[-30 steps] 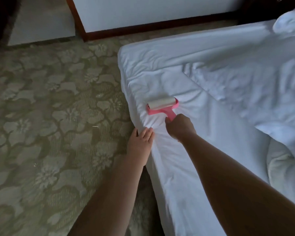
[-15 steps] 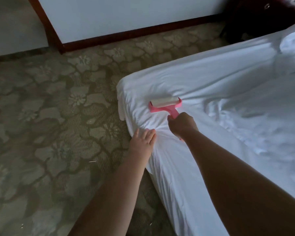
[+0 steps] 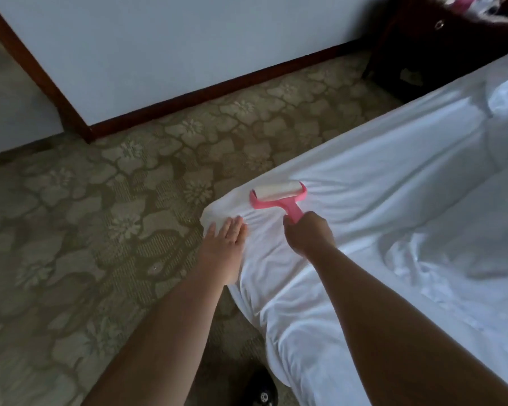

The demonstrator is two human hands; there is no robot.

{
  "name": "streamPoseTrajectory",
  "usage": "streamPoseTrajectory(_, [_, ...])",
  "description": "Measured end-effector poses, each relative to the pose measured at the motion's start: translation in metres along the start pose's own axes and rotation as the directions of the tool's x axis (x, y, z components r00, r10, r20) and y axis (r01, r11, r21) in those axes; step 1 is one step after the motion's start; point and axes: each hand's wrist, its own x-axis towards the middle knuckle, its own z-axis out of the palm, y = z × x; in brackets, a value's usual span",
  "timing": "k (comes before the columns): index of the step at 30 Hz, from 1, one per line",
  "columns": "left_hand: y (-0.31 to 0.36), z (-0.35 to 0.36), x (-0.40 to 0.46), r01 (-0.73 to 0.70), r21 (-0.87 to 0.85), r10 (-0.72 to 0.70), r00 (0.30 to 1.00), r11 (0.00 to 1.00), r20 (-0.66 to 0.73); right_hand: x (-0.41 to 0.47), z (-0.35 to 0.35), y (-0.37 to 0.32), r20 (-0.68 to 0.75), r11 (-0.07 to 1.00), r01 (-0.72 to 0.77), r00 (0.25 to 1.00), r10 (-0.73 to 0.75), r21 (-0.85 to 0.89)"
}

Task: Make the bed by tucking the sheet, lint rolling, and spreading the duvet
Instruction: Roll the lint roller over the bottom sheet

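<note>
Lint rolling is going on: the right hand [image 3: 307,234], fingers clamped on the lint roller [image 3: 279,197], is working the sheet [image 3: 364,200] beside the flat, straight-fingered left hand [image 3: 225,238], probably needing another stroke next

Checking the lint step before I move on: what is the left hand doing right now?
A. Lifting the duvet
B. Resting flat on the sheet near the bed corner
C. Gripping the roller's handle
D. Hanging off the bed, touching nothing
B. The left hand lies with straight fingers on the sheet by the bed corner, while the right hand grips the pink lint roller by its handle.
</note>
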Motion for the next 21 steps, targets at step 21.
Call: streamPoseTrajectory(21, [-0.032, -0.09, 0.135, -0.443, 0.196, 0.408, 0.892, 0.875, 0.196, 0.083, -0.03, -0.033, -0.255, 0.782, -0.512, 0.752, 0.608, 0.355])
